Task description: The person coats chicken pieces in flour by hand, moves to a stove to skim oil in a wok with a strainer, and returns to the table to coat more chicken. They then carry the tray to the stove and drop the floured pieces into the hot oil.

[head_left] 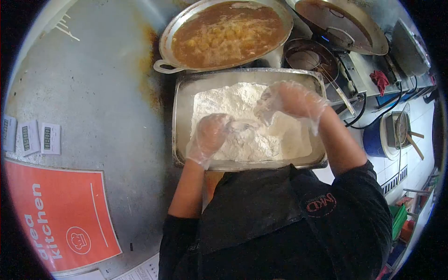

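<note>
A deep steel tray of white flour lies in front of me. Both my hands wear thin clear plastic gloves and are over the flour. My left hand is at the tray's left side with its fingers curled in. By its fingertips is a pale, flour-coated lump, too white to tell apart from the flour. My right hand bends down from the right, its floury fingers drawn together near the tray's middle. What it grips, if anything, is hidden.
Beyond the tray, a wide pan holds bubbling brown oil with pieces frying. Another wok and a strainer stand to its right. Timers and an orange sign are on the metal surface at left. A blue bucket stands at right.
</note>
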A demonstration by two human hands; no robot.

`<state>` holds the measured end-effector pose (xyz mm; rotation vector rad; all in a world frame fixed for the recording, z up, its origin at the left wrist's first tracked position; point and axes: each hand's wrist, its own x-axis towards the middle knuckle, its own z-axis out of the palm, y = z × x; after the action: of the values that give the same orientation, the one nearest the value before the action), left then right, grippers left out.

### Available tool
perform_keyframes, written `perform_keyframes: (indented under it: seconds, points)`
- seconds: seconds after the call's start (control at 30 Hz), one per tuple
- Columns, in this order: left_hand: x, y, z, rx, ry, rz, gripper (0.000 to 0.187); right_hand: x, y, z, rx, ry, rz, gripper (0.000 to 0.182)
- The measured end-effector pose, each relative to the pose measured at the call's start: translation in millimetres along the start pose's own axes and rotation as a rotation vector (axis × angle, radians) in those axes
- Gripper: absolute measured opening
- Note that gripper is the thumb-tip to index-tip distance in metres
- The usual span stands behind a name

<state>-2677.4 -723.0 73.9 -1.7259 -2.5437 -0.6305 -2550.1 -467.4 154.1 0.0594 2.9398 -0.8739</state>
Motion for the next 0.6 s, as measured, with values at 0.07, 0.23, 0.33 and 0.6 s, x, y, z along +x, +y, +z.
perform_keyframes:
  seconds: [0.07,0.23,0.33,0.6]
  points:
    - [-11.1,0.2,-10.9,-0.079,0.058,-0.048,0.021,-4.2,5.2,-17.9,-0.084,0.053,0.011,0.031]
    - [-57.0,-42.4,13.4,-0.128,0.071,-0.126,0.027,21.4,19.2,-103.9,-0.133,0.296,-0.278,0.017]
    - [-61.2,-14.7,-10.2,0.002,-0.123,-0.479,0.03,53.6,21.0,-152.6,-0.07,0.303,-0.145,0.02]
    - [-85.8,-20.7,-10.6,0.039,-0.062,-0.445,0.027,179.7,48.3,-203.7,-0.37,-0.028,0.06,0.029]
